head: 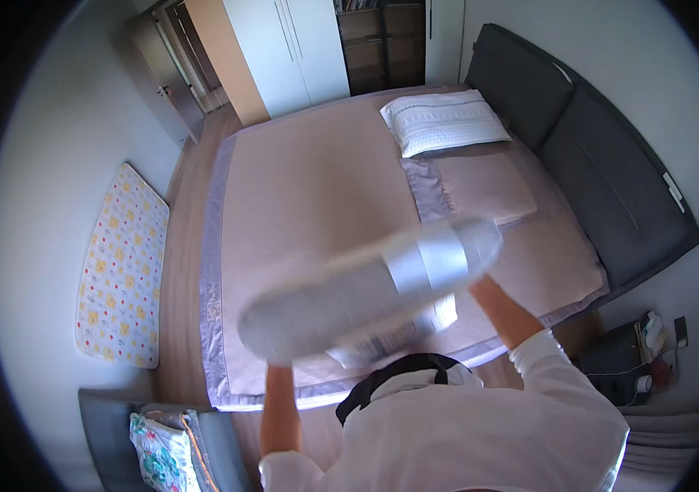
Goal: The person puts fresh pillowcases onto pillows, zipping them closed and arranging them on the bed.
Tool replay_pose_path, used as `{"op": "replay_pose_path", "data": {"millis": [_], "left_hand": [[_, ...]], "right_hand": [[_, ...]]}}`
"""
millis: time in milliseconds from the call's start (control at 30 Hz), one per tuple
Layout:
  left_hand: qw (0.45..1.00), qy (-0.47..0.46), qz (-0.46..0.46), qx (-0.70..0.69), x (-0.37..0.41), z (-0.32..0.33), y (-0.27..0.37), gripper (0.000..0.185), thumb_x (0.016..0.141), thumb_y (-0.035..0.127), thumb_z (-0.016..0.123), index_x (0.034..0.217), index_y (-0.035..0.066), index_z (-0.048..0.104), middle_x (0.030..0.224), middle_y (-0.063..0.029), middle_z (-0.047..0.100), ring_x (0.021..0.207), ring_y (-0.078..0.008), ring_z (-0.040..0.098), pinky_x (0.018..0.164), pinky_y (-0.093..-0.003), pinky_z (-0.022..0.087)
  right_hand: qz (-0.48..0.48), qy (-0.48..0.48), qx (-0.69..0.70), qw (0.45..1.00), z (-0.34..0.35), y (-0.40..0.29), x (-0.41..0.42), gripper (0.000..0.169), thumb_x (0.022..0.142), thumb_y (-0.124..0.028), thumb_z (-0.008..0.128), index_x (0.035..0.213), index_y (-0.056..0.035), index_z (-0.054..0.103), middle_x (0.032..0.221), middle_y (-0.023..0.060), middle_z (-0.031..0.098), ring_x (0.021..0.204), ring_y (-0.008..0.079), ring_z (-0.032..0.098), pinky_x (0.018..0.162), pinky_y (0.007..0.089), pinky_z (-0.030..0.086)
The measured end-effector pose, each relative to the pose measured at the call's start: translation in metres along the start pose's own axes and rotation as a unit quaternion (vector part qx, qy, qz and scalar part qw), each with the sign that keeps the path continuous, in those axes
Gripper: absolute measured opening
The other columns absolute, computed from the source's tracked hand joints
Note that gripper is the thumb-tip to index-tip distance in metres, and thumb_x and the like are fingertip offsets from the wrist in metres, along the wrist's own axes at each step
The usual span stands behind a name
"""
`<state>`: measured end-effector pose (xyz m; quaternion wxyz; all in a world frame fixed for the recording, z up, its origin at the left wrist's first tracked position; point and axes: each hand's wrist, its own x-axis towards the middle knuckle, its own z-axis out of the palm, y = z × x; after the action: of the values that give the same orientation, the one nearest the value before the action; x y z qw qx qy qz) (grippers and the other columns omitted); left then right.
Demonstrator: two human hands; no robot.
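A blurred, pale grey pillow [325, 307] with a shiny lighter band near its right end is held up over the bed [300, 197], tilted with its right end farther from me. My left hand [279, 372] grips its left end from below, the fingers hidden behind it. At the right end my right hand [482, 286] holds on, also mostly covered. Below the pillow's near side shows a white patterned cloth piece [380, 344]; whether it belongs to the held pillow I cannot tell. A pinkish-beige sheet with a mauve border covers the bed.
A white patterned pillow [448, 123] and a pink pillow [488, 187] lie near the dark padded headboard [607, 160]. A bear-print crib mattress [125, 270] leans on the left wall. A grey seat [103, 436] bears folded cloths [165, 452]. A cluttered nightstand [614, 357] stands at right.
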<state>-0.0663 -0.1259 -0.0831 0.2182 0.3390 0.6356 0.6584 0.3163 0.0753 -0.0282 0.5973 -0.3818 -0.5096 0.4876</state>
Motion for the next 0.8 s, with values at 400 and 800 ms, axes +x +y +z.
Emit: {"op": "replay_pose_path", "data": {"millis": [400,800], "left_hand": [[0.990,-0.034,-0.069,-0.114,0.130,0.041,0.235,0.020,0.086,0.010,0.057,0.103,-0.002,0.056,0.085,-0.0059,0.060,0.057,-0.0085,0.055,0.040,-0.0217,0.036],[0.980,-0.159,-0.119,0.021,0.208,0.044,0.271,0.016,0.084,0.002,0.053,0.100,-0.003,0.054,0.072,-0.0045,0.054,0.046,-0.0067,0.046,0.032,-0.0195,0.028]], "right_hand": [[-0.037,0.036,-0.010,0.999,0.016,-0.170,0.090,0.030,0.079,-0.017,0.065,0.094,0.0081,0.061,0.072,0.0129,0.064,0.046,0.0143,0.057,0.036,0.0245,0.040],[0.032,-0.061,-0.284,0.956,0.012,-0.199,0.145,0.016,0.086,-0.009,0.052,0.080,0.0047,0.058,0.053,0.0064,0.055,0.036,0.0102,0.048,0.030,0.0228,0.034]]}}
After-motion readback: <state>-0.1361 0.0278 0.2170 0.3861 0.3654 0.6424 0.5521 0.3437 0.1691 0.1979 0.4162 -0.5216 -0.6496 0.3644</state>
